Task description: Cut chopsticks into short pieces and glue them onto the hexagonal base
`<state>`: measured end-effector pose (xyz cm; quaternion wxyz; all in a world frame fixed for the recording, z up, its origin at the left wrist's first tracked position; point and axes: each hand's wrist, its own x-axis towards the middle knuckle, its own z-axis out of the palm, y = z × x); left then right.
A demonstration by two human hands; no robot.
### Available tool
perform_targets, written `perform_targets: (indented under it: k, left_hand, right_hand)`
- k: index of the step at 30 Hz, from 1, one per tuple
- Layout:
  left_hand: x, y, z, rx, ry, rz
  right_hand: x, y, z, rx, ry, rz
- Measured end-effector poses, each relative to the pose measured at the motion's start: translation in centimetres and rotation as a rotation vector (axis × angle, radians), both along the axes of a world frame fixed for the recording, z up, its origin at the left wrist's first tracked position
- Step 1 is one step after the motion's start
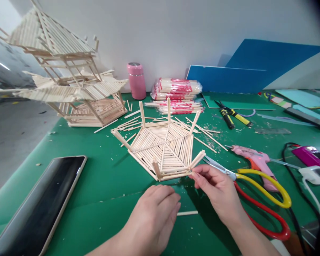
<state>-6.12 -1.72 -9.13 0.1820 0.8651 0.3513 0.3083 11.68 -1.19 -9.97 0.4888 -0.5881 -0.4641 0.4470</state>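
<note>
A hexagonal base of thin wooden sticks (173, 146) lies on the green table, with short stick posts standing at its corners. At its front right corner, the thumb and forefinger of my right hand (216, 188) pinch the edge below a post. My left hand (153, 213) is closed just in front of the base, its fingers curled inward; whatever they may hold is hidden. One short loose stick (187, 213) lies on the table to the right of my left hand.
A tiered stick pagoda (77, 89) stands back left; a phone (40, 206) lies front left. Scissors (233, 175), a pink glue gun (252, 156) and pliers (230, 115) lie right. Bagged sticks (176, 89) and a pink bottle (137, 81) are behind.
</note>
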Motion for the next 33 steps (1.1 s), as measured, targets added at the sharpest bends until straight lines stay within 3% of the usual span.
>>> perform_targets:
  k: [5, 13, 18, 25, 33]
  left_hand:
    - [-0.6, 0.5, -0.1, 0.003, 0.08, 0.064]
    - [-2.1, 1.6, 2.1, 0.205, 0.021, 0.336]
    - [-2.5, 2.5, 1.7, 0.045, -0.033, 0.478]
    - [-2.1, 3.4, 1.2, -0.265, -0.05, 0.256]
    - [-2.1, 5.3, 1.7, -0.34, -0.109, 0.012]
  right_hand:
    - [0.0, -0.2, -0.4, -0.008, -0.016, -0.008]
    - [0.1, -0.4, -1.0, -0.013, -0.03, -0.001]
    - [-0.2, -0.5, -1.1, -0.005, 0.026, -0.024]
    - [-0.2, -0.3, -1.4, -0.057, 0.22, -0.029]
    - [-0.5, -0.2, -0.8, -0.072, 0.236, -0.015]
